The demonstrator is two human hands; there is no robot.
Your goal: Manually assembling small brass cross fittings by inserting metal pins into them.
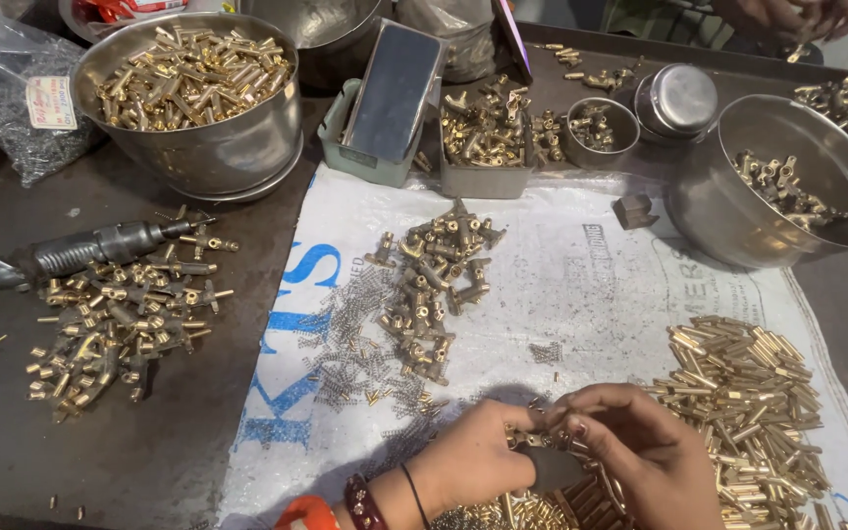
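Observation:
My left hand (478,456) and my right hand (640,447) meet at the bottom centre over the white sack sheet (581,285). Both pinch small brass parts (527,439) between the fingertips. Beneath them lies a dark tool handle (554,469) and loose brass tubes. A big heap of brass tubes (748,402) lies just right of my right hand. A cluster of brass valve fittings (434,285) and a scatter of small steel springs (360,344) lie ahead of my left hand.
A steel bowl of brass fittings (193,83) stands back left, another steel bowl (787,186) back right. An electric screwdriver (71,253) lies by a brass pile (115,329) on the dark table. Small tins (488,137) stand at the back; another person's hands (797,18) work at top right.

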